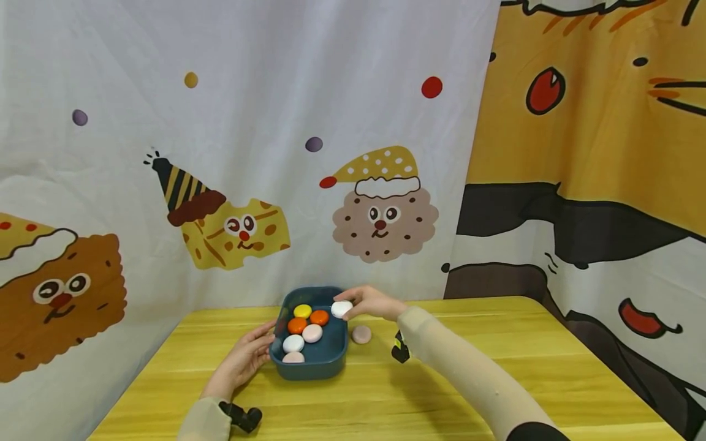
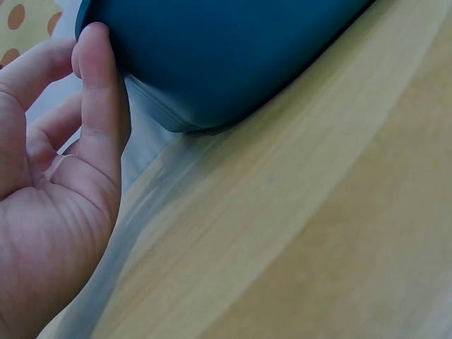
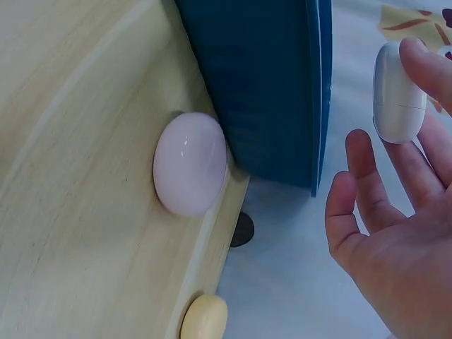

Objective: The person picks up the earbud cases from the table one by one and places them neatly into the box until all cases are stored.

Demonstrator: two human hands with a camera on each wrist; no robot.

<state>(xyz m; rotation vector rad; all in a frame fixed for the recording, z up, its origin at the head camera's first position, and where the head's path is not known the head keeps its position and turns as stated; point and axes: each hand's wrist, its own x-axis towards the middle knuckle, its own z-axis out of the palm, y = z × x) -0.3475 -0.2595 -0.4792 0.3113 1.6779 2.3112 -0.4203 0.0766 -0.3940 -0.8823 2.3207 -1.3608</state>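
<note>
A dark blue open box (image 1: 331,369) stands on the table, holding yellow, orange, white and pale pink rounded discs on its left side. My left hand (image 1: 245,358) rests against the box's left outer wall, its fingertips (image 2: 94,53) at the upper edge in the left wrist view. Over the box's right rim, my right hand (image 1: 371,302) pinches a white disc (image 3: 400,95) between thumb and fingers; the remaining fingers spread apart. Just outside that wall lies a pale pink disc (image 1: 361,334), seen larger as a smooth pink oval in the right wrist view.
A pale yellow rounded piece (image 3: 205,318) lies on the wooden table (image 1: 441,392), past the pink one. Close behind the table hangs a curtain (image 1: 248,122) printed with cartoon snacks. Black wrist mounts (image 1: 240,417) sit on both sleeves.
</note>
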